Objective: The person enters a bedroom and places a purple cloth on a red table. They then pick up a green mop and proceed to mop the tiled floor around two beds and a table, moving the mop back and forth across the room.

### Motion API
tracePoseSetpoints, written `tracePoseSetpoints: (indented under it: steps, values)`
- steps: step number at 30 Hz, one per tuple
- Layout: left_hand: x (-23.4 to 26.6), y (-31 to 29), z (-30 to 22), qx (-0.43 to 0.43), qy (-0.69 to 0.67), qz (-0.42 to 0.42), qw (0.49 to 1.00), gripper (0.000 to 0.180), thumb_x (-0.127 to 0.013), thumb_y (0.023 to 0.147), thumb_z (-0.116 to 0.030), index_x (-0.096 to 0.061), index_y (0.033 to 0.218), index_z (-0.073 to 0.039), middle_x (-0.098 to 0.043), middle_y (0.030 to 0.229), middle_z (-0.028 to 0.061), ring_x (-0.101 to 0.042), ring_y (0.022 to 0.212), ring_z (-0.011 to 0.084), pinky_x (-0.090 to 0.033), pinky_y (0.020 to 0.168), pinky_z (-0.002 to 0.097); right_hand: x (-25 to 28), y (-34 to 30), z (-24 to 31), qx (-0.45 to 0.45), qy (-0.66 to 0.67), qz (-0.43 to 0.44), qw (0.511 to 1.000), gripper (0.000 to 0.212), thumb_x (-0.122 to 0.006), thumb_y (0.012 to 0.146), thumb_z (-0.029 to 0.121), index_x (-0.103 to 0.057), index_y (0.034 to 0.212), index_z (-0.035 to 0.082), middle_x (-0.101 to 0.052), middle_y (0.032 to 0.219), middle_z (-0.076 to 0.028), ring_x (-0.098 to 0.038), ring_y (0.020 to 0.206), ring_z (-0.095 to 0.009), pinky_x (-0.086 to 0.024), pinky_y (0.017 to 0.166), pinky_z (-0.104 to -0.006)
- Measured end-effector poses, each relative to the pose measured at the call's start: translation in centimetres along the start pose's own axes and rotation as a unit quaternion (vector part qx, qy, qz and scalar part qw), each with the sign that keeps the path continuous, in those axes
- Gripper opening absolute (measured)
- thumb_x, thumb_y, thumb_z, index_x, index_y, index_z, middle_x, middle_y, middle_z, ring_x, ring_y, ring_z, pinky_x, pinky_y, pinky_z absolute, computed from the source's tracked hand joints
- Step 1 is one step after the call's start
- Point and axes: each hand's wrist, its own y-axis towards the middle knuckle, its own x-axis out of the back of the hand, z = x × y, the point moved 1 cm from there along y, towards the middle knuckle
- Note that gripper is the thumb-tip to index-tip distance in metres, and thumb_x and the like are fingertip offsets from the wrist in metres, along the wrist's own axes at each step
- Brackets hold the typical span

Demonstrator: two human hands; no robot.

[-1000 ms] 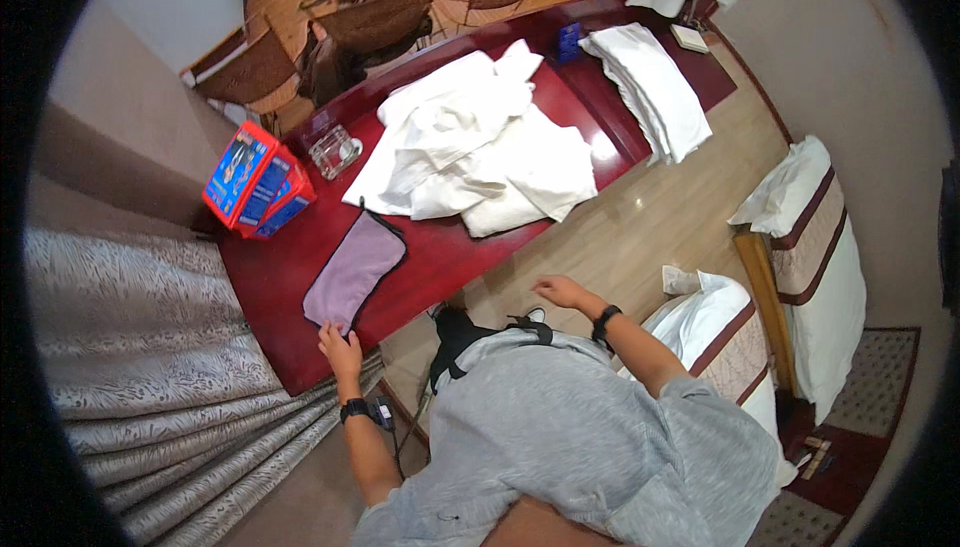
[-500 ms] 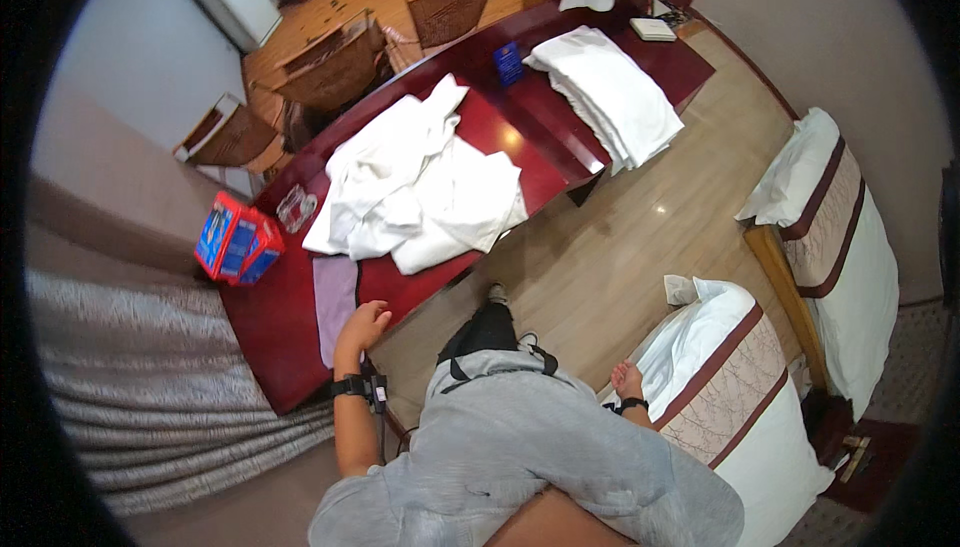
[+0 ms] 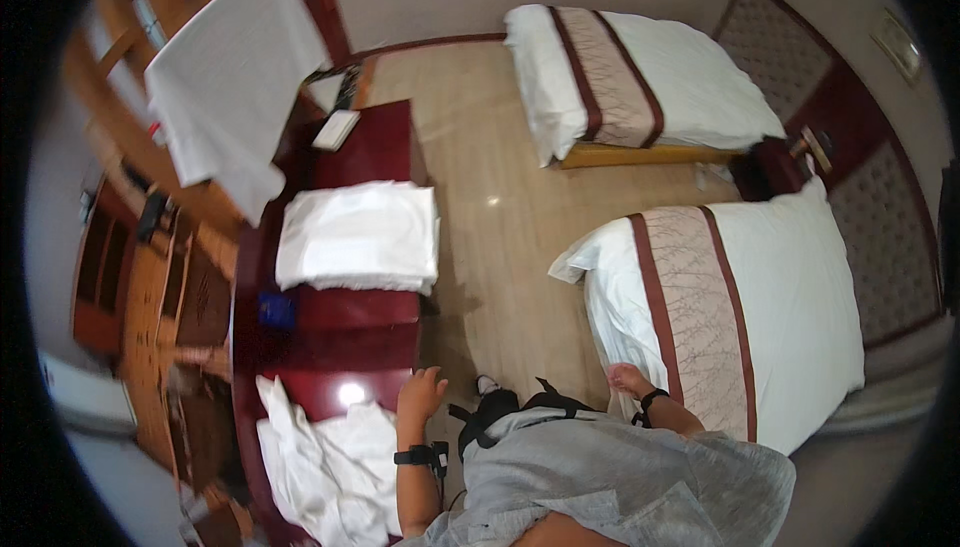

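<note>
My left hand [image 3: 422, 392] hangs beside the edge of the dark red table [image 3: 330, 337], its fingers loosely apart and holding nothing. Close below it, a crumpled white cloth [image 3: 325, 462] is spread on the table. Farther along lies a folded stack of white cloths [image 3: 355, 237]. Over on the right, my right hand [image 3: 630, 381] is near the side of the closer bed [image 3: 790, 317], its fingers relaxed and slightly curled, with nothing seen in them. Both wrists wear black bands.
A blue card [image 3: 277, 310] and a white box [image 3: 336, 130] sit on the table. A white cloth [image 3: 235, 82] drapes at the far left. Another bed [image 3: 690, 77] stands beyond the nearer one, with tiled floor [image 3: 480, 207] between table and beds. Wicker chairs [image 3: 205, 292] line the table's left.
My view has turned right along the table, bringing the beds more fully into sight. The red-and-blue boxes and the curtain at left have gone out of view. Both hands still hang at my sides.
</note>
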Motion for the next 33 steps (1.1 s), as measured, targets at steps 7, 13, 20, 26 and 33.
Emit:
tracePoseSetpoints:
  steps: [7,13,20,26,33]
  values:
    - [2.8,13.4,-5.9,-0.302,-0.019,0.052,0.952,0.03,-0.059,0.086,-0.031,-0.06,0.108,-0.011,-0.063,0.099,0.0132,-0.06,0.093,0.0341,-0.049,0.076,0.0461,-0.2,-3.7,-5.9,0.202,-0.519,-0.121,0.822,0.029,-0.051,0.089,0.029,-0.065,0.077,0.007,-0.063,0.069,-0.008,-0.061,0.063,-0.023,-0.044,0.057,-0.0421]
    - [6.1,19.9,-5.8,-0.235,0.013,0.052,0.971,0.03,-0.057,0.087,-0.03,-0.059,0.11,-0.011,-0.062,0.101,0.0138,-0.059,0.095,0.034,-0.048,0.079,0.0457,-0.7,1.1,-5.8,-0.063,-0.382,-0.017,0.922,0.025,-0.055,0.085,0.028,-0.063,0.074,0.006,-0.061,0.067,-0.009,-0.059,0.063,-0.025,-0.045,0.057,-0.0411]
    - [9.8,23.2,-4.0,0.044,0.076,0.115,0.989,0.033,-0.056,0.085,-0.035,-0.063,0.105,-0.009,-0.064,0.1,0.0163,-0.06,0.094,0.0372,-0.048,0.081,0.0481,2.2,24.9,11.5,0.005,-0.352,0.02,0.936,0.023,-0.058,0.079,0.027,-0.06,0.07,0.006,-0.059,0.065,-0.01,-0.057,0.063,-0.026,-0.046,0.058,-0.0398]
    - [9.1,29.6,-2.2,0.088,-0.17,-0.022,0.981,0.034,-0.055,0.089,-0.028,-0.061,0.113,-0.006,-0.063,0.106,0.0187,-0.06,0.101,0.0347,-0.047,0.089,0.0417,-6.2,37.4,44.7,0.243,-0.19,-0.027,0.951,0.018,-0.048,0.095,0.023,-0.057,0.096,0.008,-0.057,0.074,-0.002,-0.054,0.062,-0.011,-0.046,0.054,-0.0257]
    - [2.1,37.7,7.7,0.296,-0.205,-0.158,0.92,0.074,-0.066,0.082,-0.028,-0.03,0.14,-0.001,-0.046,0.127,0.03,-0.041,0.124,0.0389,-0.034,0.105,0.0401,-12.3,43.8,52.1,0.223,-0.158,0.171,0.947,0.016,-0.048,0.095,0.017,-0.057,0.103,0.007,-0.059,0.08,-0.002,-0.055,0.067,-0.011,-0.046,0.059,-0.0254]
